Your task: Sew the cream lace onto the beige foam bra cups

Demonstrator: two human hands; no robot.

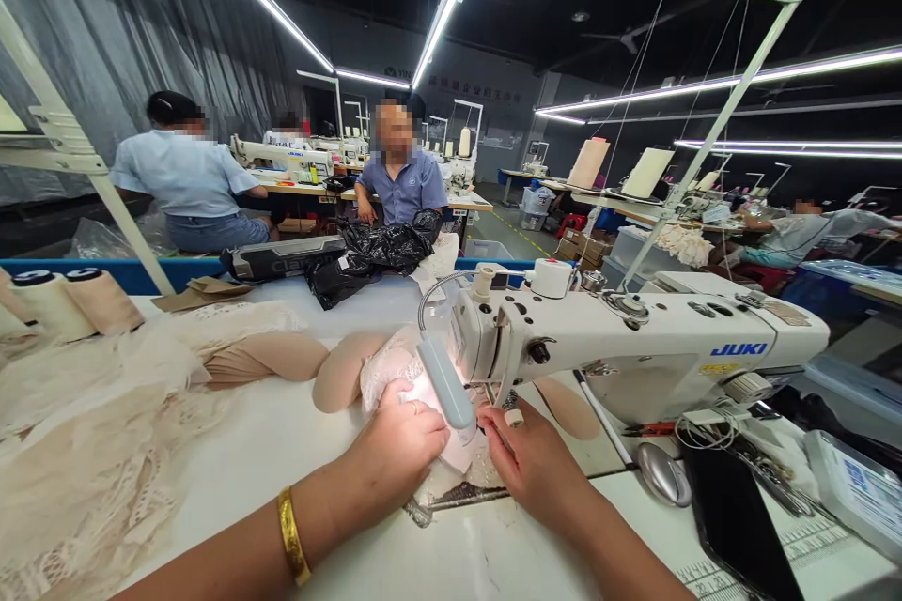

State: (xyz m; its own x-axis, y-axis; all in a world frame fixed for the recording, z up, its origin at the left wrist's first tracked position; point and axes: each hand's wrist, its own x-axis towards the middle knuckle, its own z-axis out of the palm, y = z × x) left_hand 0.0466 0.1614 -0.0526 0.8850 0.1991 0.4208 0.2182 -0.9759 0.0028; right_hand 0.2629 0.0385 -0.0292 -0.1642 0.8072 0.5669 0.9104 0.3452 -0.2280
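A pale lace garment with beige moulded cups lies under the head of a white JUKI sewing machine. Left of the needle, my left hand is closed on the garment's pale fabric, thumb on top. My right hand is at the right of the needle, thumb and fingers bent together at the fabric's edge; what lies between the fingertips is mostly hidden. A grey lamp head on a bendable neck hangs between both hands, lighting the cloth and covering part of the needle area.
More lace pieces spread over the table's left side, near thread cones. A phone, a silver oval object and a plastic box lie at right. Behind the table are a black bag and a seated person.
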